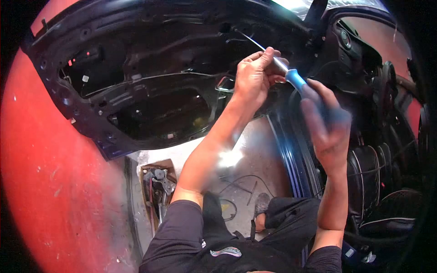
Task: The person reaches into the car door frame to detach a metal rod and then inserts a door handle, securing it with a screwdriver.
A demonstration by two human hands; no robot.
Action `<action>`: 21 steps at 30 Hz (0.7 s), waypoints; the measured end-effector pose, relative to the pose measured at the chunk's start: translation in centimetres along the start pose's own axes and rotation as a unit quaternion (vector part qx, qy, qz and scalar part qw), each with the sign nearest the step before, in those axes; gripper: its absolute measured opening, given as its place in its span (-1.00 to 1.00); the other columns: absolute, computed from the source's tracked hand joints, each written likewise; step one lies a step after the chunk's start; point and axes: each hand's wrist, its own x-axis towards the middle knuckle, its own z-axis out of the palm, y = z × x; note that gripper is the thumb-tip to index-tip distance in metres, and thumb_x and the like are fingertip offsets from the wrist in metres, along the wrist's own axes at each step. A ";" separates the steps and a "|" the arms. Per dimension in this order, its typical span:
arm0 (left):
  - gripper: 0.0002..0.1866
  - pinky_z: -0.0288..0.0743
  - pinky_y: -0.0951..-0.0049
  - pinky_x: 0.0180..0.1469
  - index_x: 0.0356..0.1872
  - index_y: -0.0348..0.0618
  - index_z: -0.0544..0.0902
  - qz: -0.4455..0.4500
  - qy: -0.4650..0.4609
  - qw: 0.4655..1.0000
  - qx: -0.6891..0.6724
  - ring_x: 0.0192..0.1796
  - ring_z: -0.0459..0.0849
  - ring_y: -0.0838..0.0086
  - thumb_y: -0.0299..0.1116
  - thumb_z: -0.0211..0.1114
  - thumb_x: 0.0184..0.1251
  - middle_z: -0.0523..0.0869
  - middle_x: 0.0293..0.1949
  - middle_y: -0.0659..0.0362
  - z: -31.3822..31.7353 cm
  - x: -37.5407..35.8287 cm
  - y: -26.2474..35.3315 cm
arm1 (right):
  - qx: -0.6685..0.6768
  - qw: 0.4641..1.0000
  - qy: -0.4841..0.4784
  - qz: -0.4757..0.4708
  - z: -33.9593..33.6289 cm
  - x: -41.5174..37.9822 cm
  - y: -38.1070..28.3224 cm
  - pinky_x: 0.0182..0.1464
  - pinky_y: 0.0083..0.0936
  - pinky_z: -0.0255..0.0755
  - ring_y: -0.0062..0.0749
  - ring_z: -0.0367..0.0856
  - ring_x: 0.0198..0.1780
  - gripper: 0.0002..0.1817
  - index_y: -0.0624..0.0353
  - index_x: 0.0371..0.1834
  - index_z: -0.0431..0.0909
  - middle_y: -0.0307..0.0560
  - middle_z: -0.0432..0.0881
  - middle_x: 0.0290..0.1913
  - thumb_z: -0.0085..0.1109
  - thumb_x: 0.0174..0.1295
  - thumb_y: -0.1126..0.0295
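Observation:
A screwdriver with a blue handle (297,79) and a long thin shaft (251,40) slants up and left to the inner panel of a dark car door (150,59). Its tip meets the panel near a dark hole at the upper middle. Around the shaft, just ahead of the handle, the fingers of my left hand (254,75) are closed. My right hand (328,113) is wrapped about the rear of the handle and partly smeared by motion. The door's trim is off, so bare openings and a cable show.
Below the door, a cardboard box (144,191) holds metal parts. A thin black cable (236,181) lies on the pale floor (243,214). To the right are the door sill (291,154), a black seat (364,182) and the steering wheel (387,86). A red surface (54,182) stands at left.

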 end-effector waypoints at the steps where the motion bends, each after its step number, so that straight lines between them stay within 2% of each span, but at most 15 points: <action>1: -0.69 0.66 0.43 -0.29 -0.06 -0.25 0.70 -0.001 0.018 1.000 0.012 -0.29 0.80 0.37 -0.17 0.38 0.52 0.82 -0.22 0.02 0.0 0.1 0.2 | -0.023 0.998 0.001 -0.054 -0.3 0.0 0.2 -0.41 -0.43 0.49 -0.37 0.62 -0.49 -0.67 0.26 0.17 0.67 0.03 0.59 -0.41 0.31 0.36 0.46; 2: -0.69 0.66 0.43 -0.29 -0.06 -0.25 0.70 -0.003 0.018 1.000 0.013 -0.29 0.80 0.37 -0.17 0.38 0.52 0.82 -0.22 0.02 -0.4 0.3 0.4 | -0.046 0.993 0.005 -0.107 -0.6 0.0 0.5 -0.38 -0.41 0.52 -0.28 0.66 -0.43 -0.62 0.22 0.20 0.67 0.09 0.61 -0.31 0.34 0.30 0.55; 4: -0.72 0.67 0.44 -0.31 -0.10 -0.25 0.71 0.001 0.010 0.998 0.056 -0.32 0.80 0.37 -0.19 0.39 0.50 0.82 -0.25 0.02 -1.4 0.9 0.7 | -0.175 0.972 -0.060 -0.143 -1.4 -0.3 0.5 -0.30 -0.37 0.56 -0.15 0.69 -0.31 -0.55 0.20 0.24 0.65 0.12 0.60 -0.14 0.31 0.26 0.63; 5: -0.74 0.68 0.44 -0.31 -0.13 -0.26 0.71 0.006 0.012 0.998 0.059 -0.32 0.80 0.37 -0.22 0.38 0.51 0.80 -0.28 0.02 -1.3 0.9 0.7 | -0.182 0.969 -0.071 -0.153 -1.5 -0.5 0.9 -0.26 -0.31 0.57 -0.21 0.68 -0.31 -0.50 0.22 0.31 0.61 0.09 0.58 -0.06 0.29 0.26 0.62; 6: -0.74 0.68 0.44 -0.31 -0.13 -0.26 0.71 0.005 0.011 0.998 0.060 -0.32 0.80 0.37 -0.22 0.38 0.51 0.80 -0.28 0.02 -1.2 1.0 0.6 | -0.182 0.969 -0.069 -0.152 -1.2 -0.6 1.0 -0.26 -0.31 0.57 -0.21 0.68 -0.31 -0.50 0.22 0.31 0.61 0.09 0.58 -0.06 0.29 0.26 0.62; 7: -0.75 0.68 0.44 -0.30 -0.12 -0.28 0.71 0.003 0.009 0.999 0.040 -0.31 0.80 0.38 -0.24 0.36 0.53 0.80 -0.28 0.02 -1.0 1.0 0.5 | -0.093 0.986 -0.041 -0.134 -0.7 -0.5 0.8 -0.25 -0.31 0.57 -0.25 0.68 -0.31 -0.51 0.23 0.33 0.59 0.07 0.60 -0.08 0.30 0.30 0.55; 10: -0.76 0.68 0.44 -0.28 -0.06 -0.30 0.69 -0.004 0.007 1.000 0.017 -0.31 0.78 0.38 -0.28 0.32 0.56 0.79 -0.25 0.01 -1.1 1.2 0.3 | -0.005 0.998 -0.027 -0.055 -0.5 -1.0 1.1 -0.22 -0.36 0.57 -0.34 0.70 -0.26 -0.49 0.28 0.38 0.54 0.01 0.64 -0.17 0.28 0.42 0.30; 12: -0.76 0.68 0.44 -0.26 -0.02 -0.31 0.67 -0.010 0.007 1.000 0.013 -0.32 0.76 0.38 -0.29 0.29 0.58 0.78 -0.22 0.01 -1.2 1.1 0.2 | 0.049 0.996 -0.009 0.078 0.2 -1.2 1.2 -0.23 -0.38 0.56 -0.35 0.69 -0.30 -0.50 0.28 0.36 0.54 0.01 0.64 -0.25 0.21 0.49 0.18; 13: -0.74 0.66 0.44 -0.26 0.03 -0.32 0.65 -0.017 0.002 1.000 0.001 -0.32 0.75 0.39 -0.30 0.27 0.60 0.77 -0.19 0.01 -1.3 1.1 0.2 | 0.043 0.998 0.007 0.036 0.4 -1.1 1.6 -0.27 -0.38 0.55 -0.33 0.68 -0.35 -0.53 0.28 0.35 0.54 0.00 0.65 -0.26 0.25 0.48 0.26; 14: -0.72 0.64 0.44 -0.26 0.07 -0.33 0.63 -0.024 -0.003 1.000 -0.010 -0.32 0.74 0.40 -0.30 0.24 0.61 0.77 -0.16 0.01 -1.2 0.9 0.5 | 0.044 0.998 0.007 0.036 0.6 -0.9 1.9 -0.27 -0.38 0.55 -0.33 0.68 -0.35 -0.53 0.28 0.35 0.54 0.00 0.65 -0.26 0.25 0.48 0.26; 16: -0.71 0.62 0.44 -0.27 0.09 -0.34 0.62 -0.025 0.008 1.000 0.001 -0.32 0.73 0.41 -0.29 0.24 0.62 0.76 -0.16 0.01 -0.8 0.5 0.8 | -0.088 0.990 0.019 -0.113 0.8 -0.8 2.3 -0.29 -0.41 0.57 -0.29 0.71 -0.34 -0.54 0.26 0.36 0.54 0.02 0.64 -0.25 0.29 0.44 0.36; 17: -0.70 0.60 0.45 -0.27 0.11 -0.35 0.61 -0.027 0.020 0.999 0.011 -0.32 0.72 0.43 -0.28 0.23 0.62 0.76 -0.15 0.01 -0.7 0.4 0.9 | -0.089 0.990 0.004 -0.107 0.6 -0.7 1.7 -0.31 -0.40 0.59 -0.24 0.74 -0.32 -0.54 0.24 0.36 0.54 0.06 0.65 -0.24 0.31 0.40 0.44; 21: -0.68 0.59 0.43 -0.28 0.12 -0.34 0.61 -0.024 -0.003 1.000 0.020 -0.29 0.72 0.41 -0.27 0.23 0.62 0.76 -0.16 0.01 -2.1 1.0 0.2 | -0.145 0.980 0.014 -0.132 0.7 -0.9 0.9 -0.34 -0.36 0.59 -0.23 0.74 -0.33 -0.57 0.23 0.31 0.57 0.07 0.65 -0.24 0.31 0.39 0.44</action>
